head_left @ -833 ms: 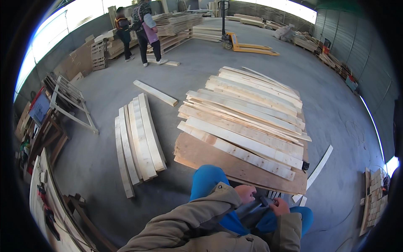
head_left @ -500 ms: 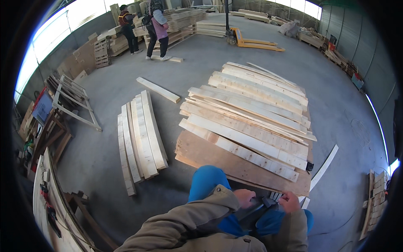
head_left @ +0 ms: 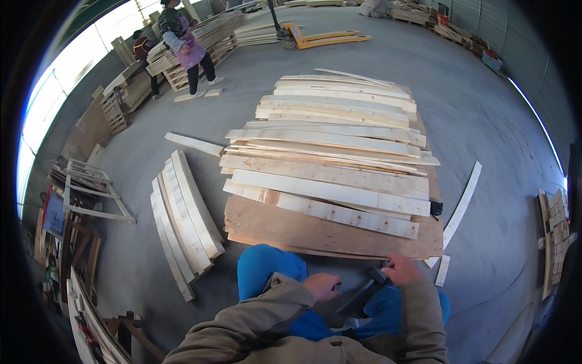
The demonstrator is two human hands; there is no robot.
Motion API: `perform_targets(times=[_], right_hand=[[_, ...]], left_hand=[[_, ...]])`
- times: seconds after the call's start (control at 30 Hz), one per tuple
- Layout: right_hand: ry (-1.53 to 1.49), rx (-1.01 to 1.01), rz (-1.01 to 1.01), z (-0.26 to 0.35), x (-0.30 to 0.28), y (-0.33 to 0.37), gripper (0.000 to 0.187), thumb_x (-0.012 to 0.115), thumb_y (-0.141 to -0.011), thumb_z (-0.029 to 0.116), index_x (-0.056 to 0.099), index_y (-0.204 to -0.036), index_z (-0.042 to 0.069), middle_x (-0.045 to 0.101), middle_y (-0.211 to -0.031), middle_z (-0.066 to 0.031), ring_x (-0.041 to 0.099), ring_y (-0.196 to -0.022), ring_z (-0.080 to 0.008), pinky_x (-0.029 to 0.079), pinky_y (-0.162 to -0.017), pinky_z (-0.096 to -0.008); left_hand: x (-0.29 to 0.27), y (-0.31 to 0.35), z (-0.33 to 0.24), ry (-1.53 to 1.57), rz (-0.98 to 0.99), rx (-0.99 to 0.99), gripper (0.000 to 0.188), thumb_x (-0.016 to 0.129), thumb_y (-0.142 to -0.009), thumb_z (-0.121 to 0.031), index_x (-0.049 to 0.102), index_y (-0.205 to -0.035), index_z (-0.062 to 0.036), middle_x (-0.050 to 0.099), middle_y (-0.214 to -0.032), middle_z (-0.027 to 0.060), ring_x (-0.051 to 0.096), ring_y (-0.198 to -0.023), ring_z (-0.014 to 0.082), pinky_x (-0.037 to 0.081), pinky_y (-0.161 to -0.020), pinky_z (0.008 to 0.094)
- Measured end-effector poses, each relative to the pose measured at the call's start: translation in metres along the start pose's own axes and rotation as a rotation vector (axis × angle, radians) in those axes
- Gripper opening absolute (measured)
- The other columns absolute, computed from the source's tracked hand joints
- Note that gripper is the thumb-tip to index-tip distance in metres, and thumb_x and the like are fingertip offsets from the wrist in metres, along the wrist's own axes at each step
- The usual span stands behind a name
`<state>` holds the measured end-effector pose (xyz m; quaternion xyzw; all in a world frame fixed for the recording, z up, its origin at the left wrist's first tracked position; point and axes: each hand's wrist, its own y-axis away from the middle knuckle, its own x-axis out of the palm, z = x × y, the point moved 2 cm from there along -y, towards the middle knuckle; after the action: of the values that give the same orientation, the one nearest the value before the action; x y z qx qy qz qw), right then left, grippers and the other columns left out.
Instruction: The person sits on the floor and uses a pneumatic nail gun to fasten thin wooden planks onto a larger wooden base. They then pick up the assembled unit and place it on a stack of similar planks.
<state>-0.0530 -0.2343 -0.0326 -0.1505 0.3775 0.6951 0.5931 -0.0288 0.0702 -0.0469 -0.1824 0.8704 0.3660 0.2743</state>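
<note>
My left hand [head_left: 323, 287] hangs between my blue-clad knees, its fingers curled; whatever they hold, if anything, is too small to make out. By the near edge of a brown plywood sheet [head_left: 285, 229], my right hand [head_left: 402, 270] has its fingertips pressed together at the rim, and their contents are hidden. Between the two hands is a dark hammer-like tool [head_left: 377, 276], its handle slanting down to the left. Many pale planks [head_left: 327, 185] lie side by side across the sheet, some overlapping.
Left of the sheet lies a row of planks [head_left: 182, 209], with a single plank [head_left: 194, 144] behind it. Loose strips [head_left: 462, 209] rest on the floor at right. Farther off are a yellow pallet jack [head_left: 321, 37], a wooden frame [head_left: 97, 193] and two people near stacked timber.
My view has swung, so the planks and sheet now sit further left and more level. My right hand has come up to the sheet's near edge. The person in the pink apron has turned.
</note>
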Motion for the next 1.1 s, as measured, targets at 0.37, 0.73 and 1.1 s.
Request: perform_targets(times=[0.37,0.73,1.1], right_hand=[[0.077,-0.037,0.004,0.015,-0.011,-0.001,0.054,0.081,-0.090,0.022,0.067,-0.136,-0.001,0.079,-0.102,-0.0196,0.076,-0.098,-0.0383,0.059,-0.089,-0.0464],[0.076,0.009,0.000,0.004,0.003,-0.011,0.054,0.083,-0.089,0.023,0.068,-0.138,0.005,0.078,-0.105,-0.0171,0.074,-0.102,-0.0383,0.058,-0.091,-0.0490],[0.067,0.017,-0.015,-0.012,0.013,-0.011,0.054,0.083,-0.087,0.015,0.068,-0.137,0.001,0.080,-0.101,-0.0183,0.078,-0.092,-0.0323,0.061,-0.086,-0.0436]], left_hand=[[0.004,-0.012,-0.002,0.032,-0.023,0.022,0.052,0.075,-0.098,-0.041,0.069,-0.135,-0.0046,0.077,-0.121,0.0190,0.073,-0.113,0.0378,0.058,-0.096,0.0469],[0.008,-0.004,0.006,0.005,-0.105,0.024,0.045,0.076,-0.097,-0.029,0.070,-0.134,-0.0051,0.076,-0.120,0.0178,0.072,-0.111,0.0396,0.058,-0.096,0.0498],[0.006,0.000,0.003,0.028,-0.148,-0.005,0.045,0.081,-0.092,-0.026,0.071,-0.130,-0.0049,0.078,-0.113,0.0169,0.073,-0.111,0.0386,0.058,-0.095,0.0505]])
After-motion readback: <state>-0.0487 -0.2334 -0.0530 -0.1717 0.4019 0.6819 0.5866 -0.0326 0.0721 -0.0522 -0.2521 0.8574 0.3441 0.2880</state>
